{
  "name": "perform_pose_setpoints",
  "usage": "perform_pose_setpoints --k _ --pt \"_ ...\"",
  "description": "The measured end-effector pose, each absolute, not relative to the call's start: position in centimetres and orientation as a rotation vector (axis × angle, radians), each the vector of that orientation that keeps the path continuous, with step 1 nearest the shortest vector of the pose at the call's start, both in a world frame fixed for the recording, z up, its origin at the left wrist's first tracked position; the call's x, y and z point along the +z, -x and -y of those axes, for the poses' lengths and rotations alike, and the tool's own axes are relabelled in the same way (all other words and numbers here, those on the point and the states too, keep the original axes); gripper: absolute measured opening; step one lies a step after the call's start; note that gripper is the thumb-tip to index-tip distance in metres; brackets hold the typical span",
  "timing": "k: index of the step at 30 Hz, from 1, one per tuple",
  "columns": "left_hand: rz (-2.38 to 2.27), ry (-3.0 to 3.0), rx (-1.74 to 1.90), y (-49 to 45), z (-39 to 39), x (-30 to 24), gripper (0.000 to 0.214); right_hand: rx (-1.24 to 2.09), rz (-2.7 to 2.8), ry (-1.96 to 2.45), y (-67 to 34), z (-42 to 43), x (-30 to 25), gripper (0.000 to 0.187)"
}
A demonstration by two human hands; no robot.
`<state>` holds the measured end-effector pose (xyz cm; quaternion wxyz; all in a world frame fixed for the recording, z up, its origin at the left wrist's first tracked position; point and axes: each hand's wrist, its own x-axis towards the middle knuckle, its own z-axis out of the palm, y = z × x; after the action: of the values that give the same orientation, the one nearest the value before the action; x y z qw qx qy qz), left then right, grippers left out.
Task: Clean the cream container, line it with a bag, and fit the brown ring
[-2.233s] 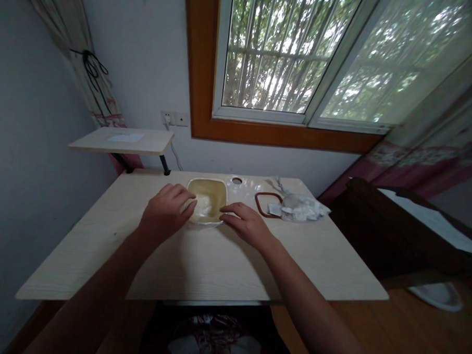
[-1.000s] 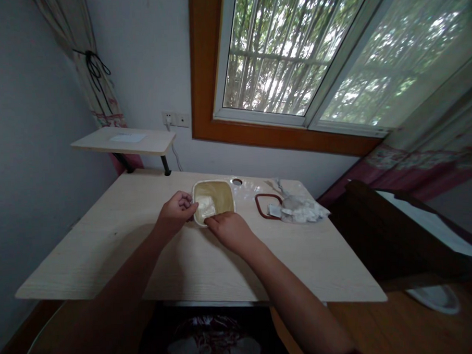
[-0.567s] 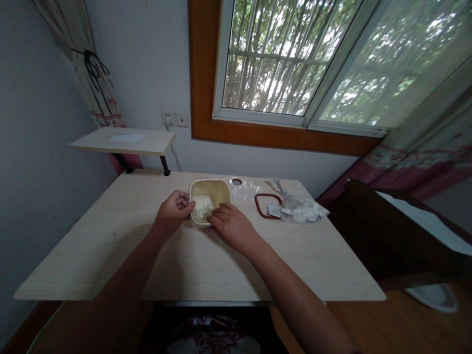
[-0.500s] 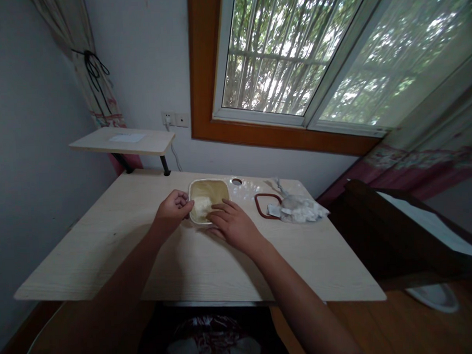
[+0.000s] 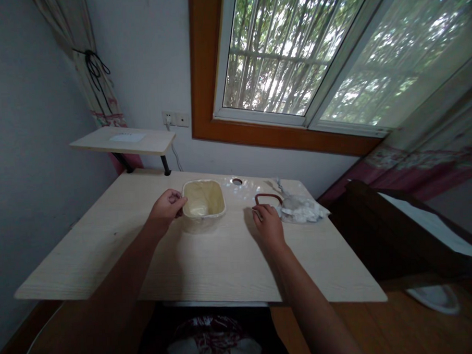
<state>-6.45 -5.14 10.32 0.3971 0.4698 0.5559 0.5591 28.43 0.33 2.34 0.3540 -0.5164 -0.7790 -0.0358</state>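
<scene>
A small square-mouthed bin (image 5: 204, 198), yellowish inside with a pale plastic liner over its rim, stands tilted toward me on the table. My left hand (image 5: 167, 207) pinches the left side of its rim between thumb and fingers. To the right, a reddish-brown rounded-square ring (image 5: 268, 195) lies flat. Over its near left part is my right hand (image 5: 270, 225), fingers curled round the edge; the hand hides that side of the ring. Touching the ring's right side is a clear plastic bag (image 5: 303, 209) with white crumpled contents.
The pale wooden table (image 5: 220, 266) has a cable hole (image 5: 237, 182) near its back edge. A raised shelf (image 5: 125, 139) with a paper on it stands at the back left. A dark piece of furniture (image 5: 410, 237) is right of the table.
My right hand has left the bin and moved right to the ring. The bin has shifted slightly left, with my left hand still on its rim.
</scene>
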Motion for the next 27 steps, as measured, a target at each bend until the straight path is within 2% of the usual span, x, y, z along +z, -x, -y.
perform_pose_setpoints --k 5,10,19,27 --pt "-1.403 -1.131 1.43 6.0 4.5 10.5 0.037 -0.148 2.033 1.654 -29.8 -1.3 0.4 0.028" --pt "-1.401 -1.145 1.413 6.1 3.7 10.5 0.036 -0.219 2.009 1.783 -30.0 -1.4 0.0 0.031" --pt "-1.313 -1.029 1.585 6.1 3.6 9.0 0.036 -0.171 2.135 1.675 -29.4 -1.2 -0.1 0.029" --pt "-1.441 -0.955 1.733 7.0 3.3 4.5 0.031 -0.16 2.147 1.541 -28.7 -0.6 0.2 0.03"
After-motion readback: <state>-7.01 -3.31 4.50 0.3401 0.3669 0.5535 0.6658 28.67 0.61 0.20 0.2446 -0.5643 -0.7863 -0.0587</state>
